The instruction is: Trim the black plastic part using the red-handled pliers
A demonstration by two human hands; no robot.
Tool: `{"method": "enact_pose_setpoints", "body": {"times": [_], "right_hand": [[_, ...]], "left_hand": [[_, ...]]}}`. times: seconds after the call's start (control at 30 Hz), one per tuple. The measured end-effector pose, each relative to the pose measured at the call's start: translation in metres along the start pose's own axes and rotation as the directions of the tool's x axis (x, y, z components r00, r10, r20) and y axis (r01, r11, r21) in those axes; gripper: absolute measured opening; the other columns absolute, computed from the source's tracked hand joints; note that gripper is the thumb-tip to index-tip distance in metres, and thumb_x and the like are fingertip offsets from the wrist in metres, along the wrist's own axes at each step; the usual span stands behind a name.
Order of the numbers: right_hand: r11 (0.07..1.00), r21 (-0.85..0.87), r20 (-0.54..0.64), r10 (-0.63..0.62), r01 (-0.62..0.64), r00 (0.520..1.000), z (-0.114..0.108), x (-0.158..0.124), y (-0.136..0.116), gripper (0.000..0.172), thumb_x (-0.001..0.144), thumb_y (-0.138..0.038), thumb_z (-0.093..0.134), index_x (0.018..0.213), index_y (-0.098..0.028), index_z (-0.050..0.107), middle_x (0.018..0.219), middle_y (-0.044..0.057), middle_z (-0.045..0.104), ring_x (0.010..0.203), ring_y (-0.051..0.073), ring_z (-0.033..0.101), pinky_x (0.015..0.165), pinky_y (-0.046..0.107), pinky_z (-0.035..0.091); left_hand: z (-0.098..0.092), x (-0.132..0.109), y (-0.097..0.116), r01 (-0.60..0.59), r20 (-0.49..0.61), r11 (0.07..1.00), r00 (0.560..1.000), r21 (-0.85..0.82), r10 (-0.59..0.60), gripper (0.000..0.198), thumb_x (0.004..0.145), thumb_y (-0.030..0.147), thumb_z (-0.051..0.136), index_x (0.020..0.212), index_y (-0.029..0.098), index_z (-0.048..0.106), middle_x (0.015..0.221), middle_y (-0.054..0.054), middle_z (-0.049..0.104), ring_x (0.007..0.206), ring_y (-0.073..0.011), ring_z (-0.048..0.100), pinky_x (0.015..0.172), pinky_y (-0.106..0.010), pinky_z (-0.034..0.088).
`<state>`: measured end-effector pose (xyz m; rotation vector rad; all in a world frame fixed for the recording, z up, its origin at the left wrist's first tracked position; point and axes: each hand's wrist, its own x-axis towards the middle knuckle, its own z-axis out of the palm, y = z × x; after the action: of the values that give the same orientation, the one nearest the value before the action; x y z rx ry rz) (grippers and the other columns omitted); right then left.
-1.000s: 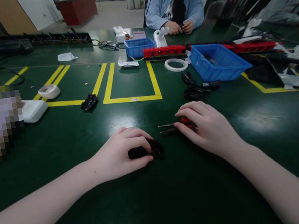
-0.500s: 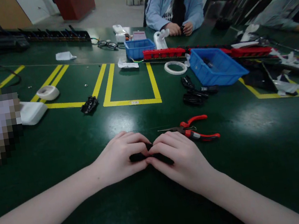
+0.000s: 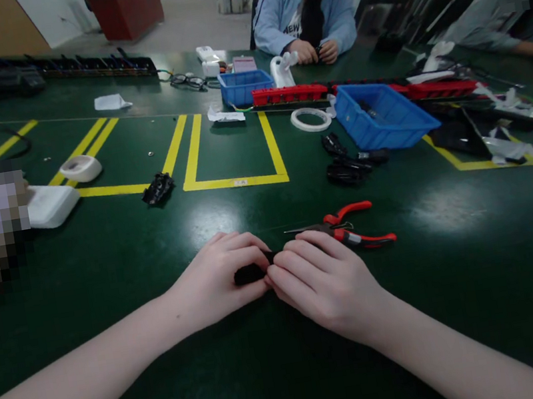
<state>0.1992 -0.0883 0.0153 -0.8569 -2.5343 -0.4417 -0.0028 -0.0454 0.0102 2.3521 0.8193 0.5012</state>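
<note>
Between my hands is a small black piece (image 3: 248,274), mostly covered by fingers, so its kind cannot be made out. My left hand (image 3: 225,273) pinches it from the left, thumb below and fingers curled above. My right hand (image 3: 327,277) is closed on its right end, with the fingers bent together and the fingertips of both hands meeting. Just beyond my right hand lie red-handled needle-nose pliers (image 3: 352,226), jaws pointing left, partly hidden by that hand.
Black crumpled bits (image 3: 345,170) lie before a blue bin (image 3: 385,116). A white tape roll (image 3: 310,119), red strips (image 3: 290,94) and a smaller blue bin (image 3: 246,87) stand farther back. A white case (image 3: 52,205) is at left. A co-worker (image 3: 303,18) sits opposite.
My right hand has rolled over, its fingers now more closed around the black piece. The black part seen under the right fingers is now hidden. The view has shifted slightly.
</note>
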Motion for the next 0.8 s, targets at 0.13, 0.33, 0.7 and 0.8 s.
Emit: {"method": "enact_pose_setpoints", "body": {"times": [0.13, 0.33, 0.7, 0.8], "right_hand": [[1.0, 0.005, 0.03, -0.02, 0.02, 0.999, 0.0, -0.002, 0.002, 0.018, 0.095, -0.014, 0.05, 0.09, -0.016, 0.067, 0.087, 0.007, 0.069, 0.084, 0.02, 0.061, 0.085, 0.038, 0.049], [0.989, 0.14, 0.053, 0.047, -0.054, 0.998, 0.007, -0.004, 0.008, 0.024, 0.099, -0.017, 0.043, 0.09, -0.016, 0.065, 0.09, 0.008, 0.067, 0.088, 0.02, 0.06, 0.082, 0.04, 0.051], [0.983, 0.177, 0.072, 0.043, -0.055, 0.996, 0.004, -0.005, 0.01, 0.02, 0.098, -0.019, 0.046, 0.088, -0.016, 0.063, 0.09, 0.008, 0.065, 0.088, 0.02, 0.059, 0.08, 0.037, 0.05], [0.981, 0.186, 0.069, 0.046, -0.059, 0.997, 0.005, -0.007, 0.011, 0.021, 0.098, -0.019, 0.046, 0.088, -0.016, 0.063, 0.089, 0.008, 0.065, 0.087, 0.02, 0.059, 0.079, 0.036, 0.05]], "left_hand": [[0.001, 0.0, -0.002, -0.015, -0.006, 1.0, 1.0, -0.002, 0.015, 0.004, 0.088, 0.024, 0.064, 0.089, 0.02, 0.065, 0.108, -0.003, 0.067, 0.101, -0.0215, 0.062, 0.09, -0.038, 0.044], [0.0, 0.0, -0.002, -0.031, 0.019, 0.999, 0.999, -0.031, 0.032, 0.008, 0.087, 0.028, 0.066, 0.089, 0.02, 0.067, 0.107, -0.003, 0.067, 0.1, -0.0218, 0.062, 0.091, -0.038, 0.045], [0.003, -0.003, -0.007, -0.09, 0.016, 0.995, 0.996, -0.04, 0.091, 0.008, 0.089, 0.025, 0.066, 0.093, 0.019, 0.064, 0.108, -0.003, 0.065, 0.102, -0.0199, 0.06, 0.089, -0.033, 0.048], [0.003, -0.004, -0.006, -0.088, 0.017, 0.995, 0.996, -0.047, 0.089, 0.007, 0.088, 0.024, 0.067, 0.092, 0.019, 0.064, 0.108, -0.003, 0.065, 0.102, -0.0198, 0.06, 0.088, -0.033, 0.049]]}}
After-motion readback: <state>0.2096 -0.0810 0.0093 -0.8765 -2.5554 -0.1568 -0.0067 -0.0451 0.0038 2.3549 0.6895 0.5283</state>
